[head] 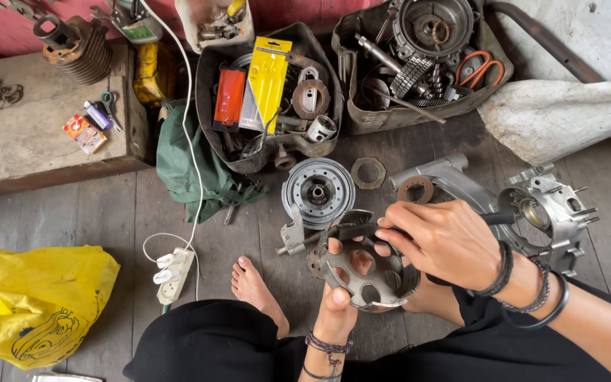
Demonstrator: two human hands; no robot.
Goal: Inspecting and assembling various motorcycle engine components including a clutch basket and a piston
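My left hand (339,301) grips a round grey metal part with several holes (362,277) from below, thumb on its near edge, fingers showing through the holes. My right hand (441,240) reaches across from the right and closes on a dark tool handle (353,230) laid over the top of that part. Just beyond lies a grey ribbed drum (317,190) and a small metal lever piece (293,235). To the right sits an aluminium engine casing (546,209) with a long arm.
Two dark trays of engine parts (270,99) (419,60) stand behind. A flat ring (368,172) and a brown disc (415,189) lie on the plank floor. A white power strip (171,274), green cloth (189,166), yellow bag (33,304) and wooden box (37,134) are left. My bare foot (256,290) rests in front.
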